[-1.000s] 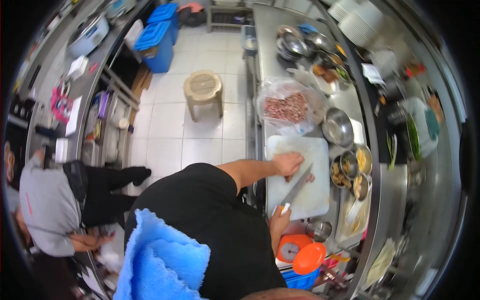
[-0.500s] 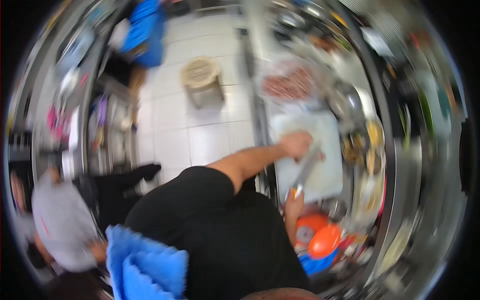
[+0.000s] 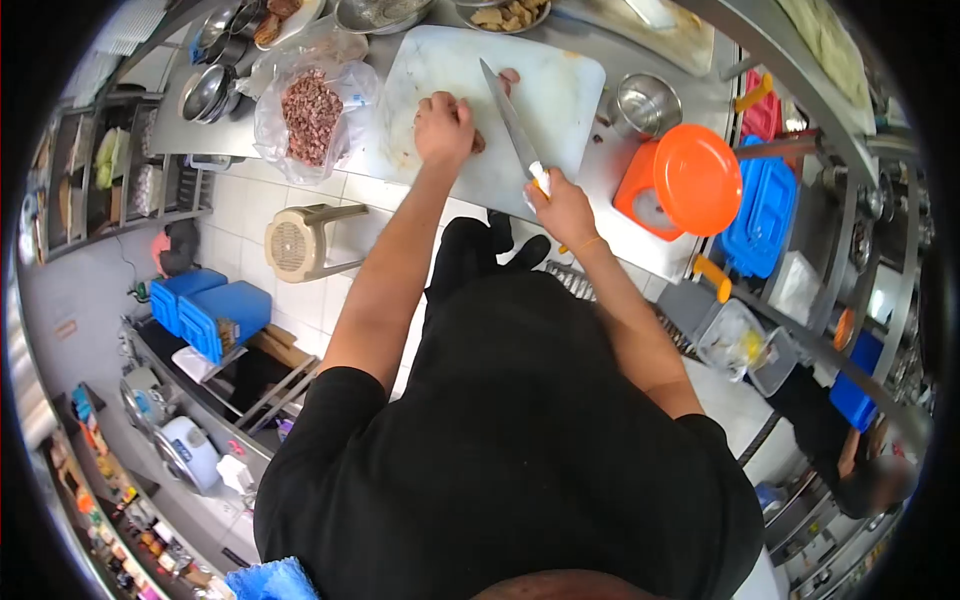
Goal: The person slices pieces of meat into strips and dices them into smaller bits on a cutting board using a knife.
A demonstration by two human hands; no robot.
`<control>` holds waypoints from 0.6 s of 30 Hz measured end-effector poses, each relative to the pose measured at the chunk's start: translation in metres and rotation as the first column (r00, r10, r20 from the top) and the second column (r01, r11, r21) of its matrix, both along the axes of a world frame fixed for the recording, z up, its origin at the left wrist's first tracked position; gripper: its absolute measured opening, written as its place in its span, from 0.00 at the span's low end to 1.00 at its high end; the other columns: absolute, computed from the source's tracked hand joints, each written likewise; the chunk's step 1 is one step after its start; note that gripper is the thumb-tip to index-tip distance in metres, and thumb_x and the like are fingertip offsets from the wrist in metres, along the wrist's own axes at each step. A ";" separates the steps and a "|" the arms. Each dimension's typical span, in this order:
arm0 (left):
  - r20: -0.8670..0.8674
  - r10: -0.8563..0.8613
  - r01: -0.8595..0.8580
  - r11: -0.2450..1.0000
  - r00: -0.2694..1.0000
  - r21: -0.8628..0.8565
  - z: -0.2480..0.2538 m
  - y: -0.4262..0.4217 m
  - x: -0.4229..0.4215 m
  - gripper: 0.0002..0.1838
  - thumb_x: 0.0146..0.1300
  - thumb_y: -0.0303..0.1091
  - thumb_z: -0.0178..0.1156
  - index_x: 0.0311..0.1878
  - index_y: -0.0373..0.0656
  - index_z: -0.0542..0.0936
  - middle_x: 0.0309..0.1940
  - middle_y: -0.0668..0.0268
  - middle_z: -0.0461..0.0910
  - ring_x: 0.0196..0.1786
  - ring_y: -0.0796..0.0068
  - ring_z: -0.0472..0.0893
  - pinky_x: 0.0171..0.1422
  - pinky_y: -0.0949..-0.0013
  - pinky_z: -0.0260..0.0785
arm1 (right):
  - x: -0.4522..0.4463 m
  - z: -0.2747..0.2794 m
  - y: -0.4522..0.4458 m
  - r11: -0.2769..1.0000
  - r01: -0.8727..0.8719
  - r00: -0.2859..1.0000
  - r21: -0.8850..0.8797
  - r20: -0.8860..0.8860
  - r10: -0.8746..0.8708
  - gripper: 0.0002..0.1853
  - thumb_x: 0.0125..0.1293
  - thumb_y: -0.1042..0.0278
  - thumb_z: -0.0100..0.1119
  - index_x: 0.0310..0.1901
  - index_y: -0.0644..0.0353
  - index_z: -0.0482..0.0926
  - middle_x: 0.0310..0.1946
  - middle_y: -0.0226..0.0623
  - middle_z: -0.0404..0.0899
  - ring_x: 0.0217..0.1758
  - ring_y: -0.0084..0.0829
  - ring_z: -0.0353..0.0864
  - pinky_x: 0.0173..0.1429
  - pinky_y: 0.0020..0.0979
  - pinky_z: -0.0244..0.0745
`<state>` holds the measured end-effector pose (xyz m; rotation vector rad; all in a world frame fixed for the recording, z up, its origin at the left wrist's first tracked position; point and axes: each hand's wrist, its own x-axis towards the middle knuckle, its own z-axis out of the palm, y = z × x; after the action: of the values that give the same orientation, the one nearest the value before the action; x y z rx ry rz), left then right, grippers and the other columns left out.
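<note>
My right hand [image 3: 565,210] is closed round the white and yellow handle of a long kitchen knife [image 3: 512,122]. The blade lies over the white cutting board [image 3: 420,60], its tip pointing away from me near a small pinkish piece of meat [image 3: 510,76]. Left of the blade, my left hand [image 3: 443,128] rests on the board with its fingers curled. A small reddish-brown piece [image 3: 478,142] shows at its thumb side; what lies under the fingers is hidden. A clear plastic bag of diced meat [image 3: 311,115] sits just left of the board.
Metal bowls [image 3: 208,95] stand at the left and a steel pot [image 3: 647,104] at the right. Beyond it are an orange container [image 3: 645,190] and blue bin [image 3: 765,210]. A beige stool [image 3: 295,243] stands on the floor. Another person [image 3: 845,450] is at far right.
My view has swung round and sharpened, so the board now appears at the top. The knife stays in my right hand, and my left hand is still over the board.
</note>
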<state>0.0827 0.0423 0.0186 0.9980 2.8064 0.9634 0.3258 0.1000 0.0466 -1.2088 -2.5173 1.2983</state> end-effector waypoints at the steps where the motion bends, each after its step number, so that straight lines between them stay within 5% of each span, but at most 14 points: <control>1: 0.013 -0.022 0.023 0.993 1.000 -0.118 0.005 0.006 0.006 0.16 0.77 0.46 0.58 0.56 0.46 0.81 0.52 0.52 0.82 0.55 0.44 0.82 0.63 0.45 0.74 | 0.002 -0.001 0.000 1.000 -0.020 1.000 0.013 0.022 0.020 0.24 0.75 0.50 0.62 0.54 0.67 0.77 0.38 0.62 0.87 0.44 0.63 0.88 0.51 0.57 0.81; 3: 0.089 -0.075 0.095 0.965 0.993 -0.243 0.021 0.009 0.009 0.19 0.77 0.50 0.59 0.58 0.45 0.81 0.54 0.49 0.80 0.57 0.43 0.82 0.64 0.45 0.74 | 0.003 -0.002 -0.003 0.997 -0.067 0.996 0.036 0.065 0.064 0.24 0.76 0.51 0.62 0.56 0.67 0.76 0.37 0.62 0.87 0.43 0.62 0.88 0.50 0.57 0.81; 6: 0.105 -0.109 0.100 0.991 0.988 0.088 0.010 -0.004 0.005 0.17 0.77 0.45 0.60 0.57 0.43 0.81 0.52 0.50 0.80 0.53 0.44 0.82 0.62 0.47 0.75 | 0.009 0.020 -0.010 0.998 -0.060 0.992 0.014 0.113 0.058 0.20 0.76 0.53 0.61 0.53 0.65 0.76 0.37 0.60 0.87 0.43 0.62 0.88 0.50 0.58 0.81; 9: 0.207 -0.133 0.083 0.969 0.969 0.234 0.004 -0.017 0.002 0.13 0.77 0.40 0.61 0.56 0.42 0.80 0.52 0.52 0.80 0.50 0.48 0.82 0.58 0.52 0.77 | 0.017 0.034 -0.019 0.996 -0.076 0.980 0.037 0.185 0.067 0.18 0.76 0.55 0.61 0.52 0.64 0.76 0.35 0.58 0.87 0.42 0.60 0.88 0.47 0.58 0.82; 12: -0.060 -0.267 0.274 0.943 0.962 0.191 -0.006 -0.020 0.004 0.10 0.75 0.35 0.62 0.55 0.43 0.79 0.51 0.54 0.78 0.48 0.52 0.81 0.53 0.54 0.78 | 0.018 0.048 -0.029 0.996 -0.081 0.973 0.040 0.218 0.071 0.16 0.76 0.57 0.61 0.52 0.63 0.75 0.34 0.56 0.87 0.41 0.59 0.89 0.46 0.57 0.82; 15: 0.061 -0.282 0.262 0.938 0.958 0.228 -0.006 -0.017 0.003 0.10 0.74 0.33 0.63 0.54 0.43 0.79 0.51 0.55 0.78 0.49 0.53 0.81 0.51 0.53 0.78 | 0.021 0.056 -0.032 0.995 -0.089 0.969 0.047 0.237 0.075 0.16 0.76 0.59 0.61 0.53 0.63 0.75 0.33 0.56 0.87 0.39 0.58 0.89 0.44 0.56 0.83; 18: -0.035 -0.293 0.292 0.919 0.955 0.264 -0.002 -0.016 0.005 0.09 0.74 0.31 0.64 0.52 0.39 0.80 0.47 0.53 0.79 0.49 0.50 0.79 0.52 0.53 0.76 | 0.026 0.057 -0.033 0.992 -0.093 0.967 0.084 0.245 0.070 0.17 0.76 0.58 0.61 0.53 0.63 0.74 0.33 0.56 0.87 0.37 0.59 0.88 0.42 0.56 0.82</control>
<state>0.0875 0.0267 0.0170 1.3916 2.4628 1.3161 0.3521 0.0672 0.1033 -1.3289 -2.7892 1.0914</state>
